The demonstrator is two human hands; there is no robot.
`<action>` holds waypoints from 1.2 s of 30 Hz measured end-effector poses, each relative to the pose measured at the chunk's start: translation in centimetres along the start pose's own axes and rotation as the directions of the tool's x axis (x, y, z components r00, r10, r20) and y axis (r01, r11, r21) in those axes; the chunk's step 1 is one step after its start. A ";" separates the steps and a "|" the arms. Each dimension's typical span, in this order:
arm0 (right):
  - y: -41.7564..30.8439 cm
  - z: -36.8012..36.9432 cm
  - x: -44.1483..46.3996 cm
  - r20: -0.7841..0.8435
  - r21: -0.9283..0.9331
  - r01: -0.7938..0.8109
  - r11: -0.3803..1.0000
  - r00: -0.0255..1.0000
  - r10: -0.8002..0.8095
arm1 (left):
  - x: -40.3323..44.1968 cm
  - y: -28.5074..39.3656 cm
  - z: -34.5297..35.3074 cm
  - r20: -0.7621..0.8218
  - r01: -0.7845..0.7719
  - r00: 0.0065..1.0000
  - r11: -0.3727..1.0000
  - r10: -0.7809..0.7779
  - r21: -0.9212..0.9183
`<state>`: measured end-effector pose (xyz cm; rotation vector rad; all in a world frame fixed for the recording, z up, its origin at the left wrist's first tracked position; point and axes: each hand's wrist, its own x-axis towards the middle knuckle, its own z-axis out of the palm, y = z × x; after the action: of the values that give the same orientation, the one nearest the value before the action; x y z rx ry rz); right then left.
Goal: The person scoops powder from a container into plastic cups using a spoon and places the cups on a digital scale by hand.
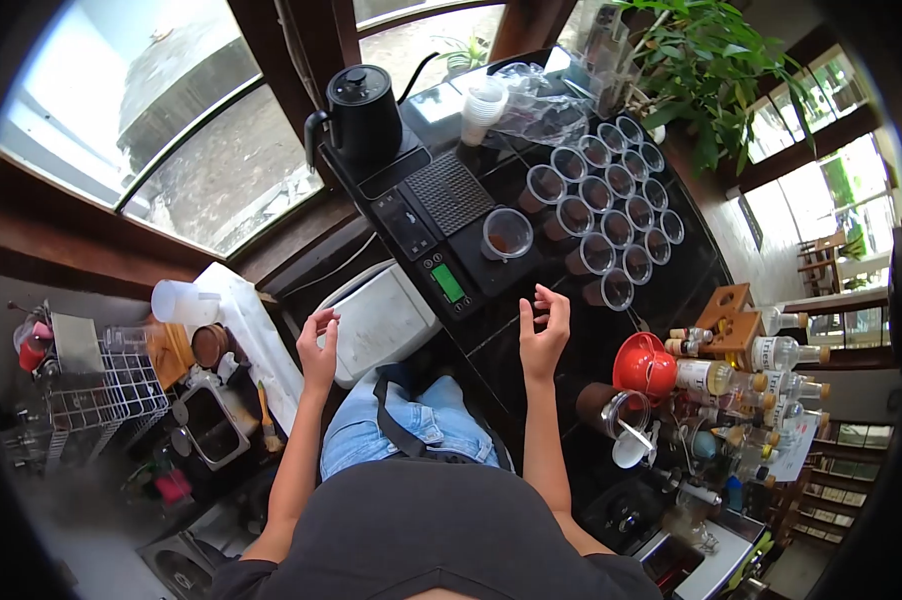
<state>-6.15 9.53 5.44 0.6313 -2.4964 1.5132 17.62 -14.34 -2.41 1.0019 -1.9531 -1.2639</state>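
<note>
My right hand (544,330) is raised in front of the black counter, its fingers loosely curled and apart, holding nothing. Nearest to it is a digital scale (481,262) with a lit green display (447,283). On that scale stands a clear plastic cup (508,234) with a little brown content at the bottom. My left hand (318,345) hovers beside the white bin (376,325), fingers slightly bent and apart, also with nothing in it. Right of the scale, several clear cups (598,253) stand in rows, some with brown content visible.
A black gooseneck kettle (366,115) stands at the back left, near a stack of cups (483,108) and crumpled plastic wrap (546,115). To the right are a red cone-shaped vessel (646,363), a jug of dark liquid (599,405) and several bottles (706,376). A wire rack (121,385) is at left.
</note>
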 end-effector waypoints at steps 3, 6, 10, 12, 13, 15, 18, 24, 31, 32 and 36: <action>0.5 0.4 0.5 0.030 -0.004 0.011 1.000 0.999 -0.011 | -0.9 -0.1 -0.3 -0.010 0.018 1.000 1.000 -0.018 0.017; 1.2 0.5 0.9 0.044 -0.012 0.026 1.000 0.999 -0.025 | -1.5 -0.1 -0.1 0.008 0.029 1.000 0.999 -0.029 0.024; 2.2 0.9 1.4 0.043 0.024 -0.002 1.000 0.999 0.001 | -1.9 -0.4 0.5 0.042 0.046 0.998 0.999 -0.046 0.005; 2.2 1.6 2.1 0.022 0.090 0.010 0.996 1.000 -0.012 | -2.0 -0.3 0.8 0.053 0.046 0.998 0.999 -0.046 0.002; 2.2 1.9 2.6 0.050 0.092 0.013 0.996 0.999 -0.017 | -2.1 -0.2 0.9 0.060 0.044 0.997 0.999 -0.044 0.001; 2.5 3.3 3.5 0.083 0.145 0.043 0.988 0.995 -0.055 | -2.1 -0.2 1.0 0.067 0.038 0.997 0.999 -0.038 0.001; 2.8 6.3 4.7 0.069 0.236 0.106 0.966 0.990 -0.125 | -2.1 0.0 1.1 0.076 0.031 0.997 1.000 -0.031 0.000; 2.2 8.7 5.6 -0.009 0.338 0.147 0.929 0.988 -0.153 | -2.3 0.4 1.1 0.080 0.021 0.997 1.000 -0.021 0.010; 1.4 6.8 5.4 -0.004 0.430 0.043 0.902 0.999 -0.045 | -2.1 0.7 1.9 0.132 -0.001 0.991 1.000 0.001 0.000; 1.1 6.0 5.1 -0.026 0.424 0.048 0.904 0.999 -0.041 | -1.9 1.1 2.3 0.150 -0.015 0.989 1.000 0.015 -0.005; -0.2 1.3 3.7 0.019 0.513 -0.030 0.858 1.000 0.024 | -0.7 2.5 4.7 0.250 -0.072 0.965 0.996 0.085 -0.059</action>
<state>-9.32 7.28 6.26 0.6722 -2.1026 2.2175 13.59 -10.89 -1.87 0.7611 -2.1166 -1.4461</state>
